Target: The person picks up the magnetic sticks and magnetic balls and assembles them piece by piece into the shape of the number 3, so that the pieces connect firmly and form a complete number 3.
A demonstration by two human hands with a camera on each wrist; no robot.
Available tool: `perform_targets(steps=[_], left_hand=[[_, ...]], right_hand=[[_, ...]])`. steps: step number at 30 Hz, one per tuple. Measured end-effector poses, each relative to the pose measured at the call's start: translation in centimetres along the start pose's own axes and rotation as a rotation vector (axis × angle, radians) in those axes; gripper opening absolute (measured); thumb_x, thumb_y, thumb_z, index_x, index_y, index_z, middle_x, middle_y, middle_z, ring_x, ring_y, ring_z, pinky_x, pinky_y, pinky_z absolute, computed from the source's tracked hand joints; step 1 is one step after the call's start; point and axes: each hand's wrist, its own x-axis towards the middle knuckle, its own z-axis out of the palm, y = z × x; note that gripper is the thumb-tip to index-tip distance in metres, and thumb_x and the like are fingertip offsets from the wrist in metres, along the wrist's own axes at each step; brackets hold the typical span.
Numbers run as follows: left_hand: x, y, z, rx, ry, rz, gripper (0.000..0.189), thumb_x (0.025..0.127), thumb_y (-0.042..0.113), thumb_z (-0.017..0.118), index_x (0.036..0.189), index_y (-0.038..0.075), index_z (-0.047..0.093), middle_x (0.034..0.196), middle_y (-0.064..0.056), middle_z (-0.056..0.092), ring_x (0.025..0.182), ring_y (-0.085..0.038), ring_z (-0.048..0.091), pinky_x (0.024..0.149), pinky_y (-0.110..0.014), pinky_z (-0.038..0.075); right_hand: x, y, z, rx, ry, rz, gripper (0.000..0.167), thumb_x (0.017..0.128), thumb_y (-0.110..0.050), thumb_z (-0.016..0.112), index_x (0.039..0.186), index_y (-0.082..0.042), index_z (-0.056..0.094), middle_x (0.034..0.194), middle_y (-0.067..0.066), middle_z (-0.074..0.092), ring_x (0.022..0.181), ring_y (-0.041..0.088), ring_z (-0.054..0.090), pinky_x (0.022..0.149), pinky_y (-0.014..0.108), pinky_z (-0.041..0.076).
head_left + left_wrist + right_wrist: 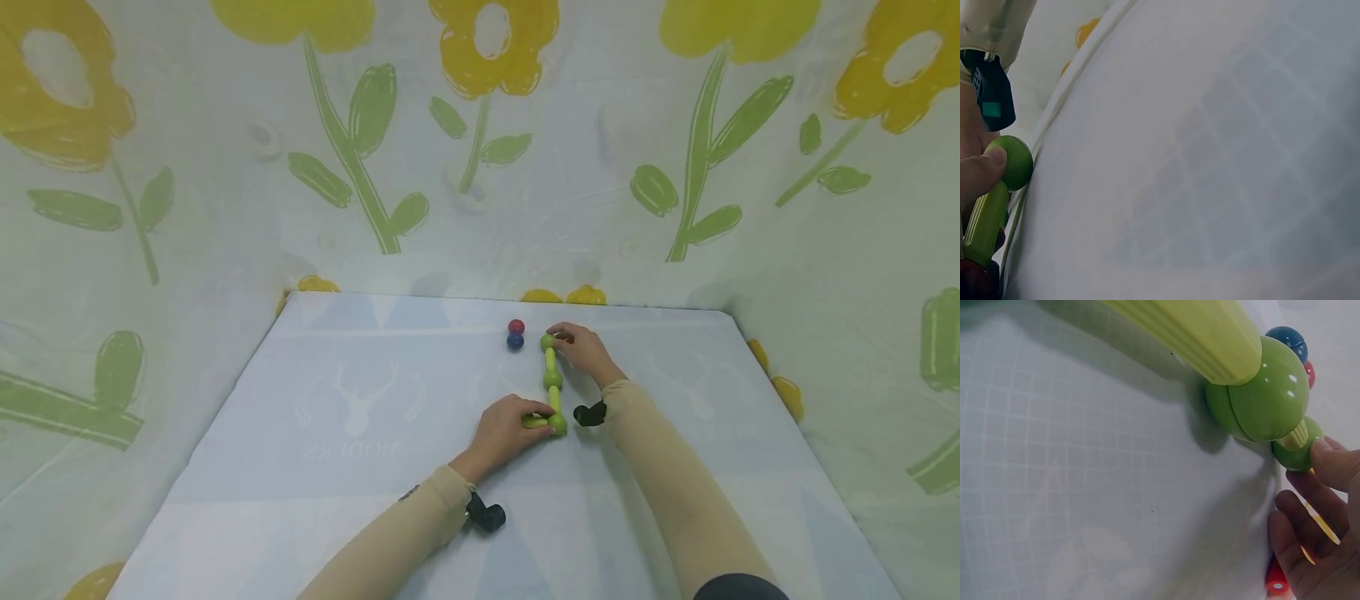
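Three green balls joined by yellow-green ribbed rods make a chain on the table, running away from me. At its near end, my left hand (504,429) grips the near ball (557,425) and a short rod (534,422) pointing left from it. The left thumb (985,169) presses on a green ball (1017,164) in the left wrist view. My right hand (587,350) pinches the far ball (1297,447) between thumb and fingers. The middle ball (552,380) sits between the hands, untouched.
A red ball (516,327) and a dark blue ball (515,342) lie together left of the chain's far end. A red piece (1277,579) shows below the right fingers in the right wrist view. Flower-printed curtains (525,208) stand around the table (315,433).
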Motion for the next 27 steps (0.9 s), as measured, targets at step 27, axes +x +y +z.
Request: perform_targets(steps=[27], left_hand=[[-0.2,0.3,1.1,-0.003,0.008,0.014,0.028,0.085,0.043,0.082,0.110,0.031,0.080,0.098,0.017,0.072,0.084,0.001,0.055,0.070,-0.018,0.042]], right_hand=[[-1.0,0.5,0.2,-0.011,0.015,-0.019,0.032,0.106,-0.022,0.056,0.136,-0.013,0.062,0.133,0.015,0.062,0.115,0.031,0.057,0.098,0.048,0.048]])
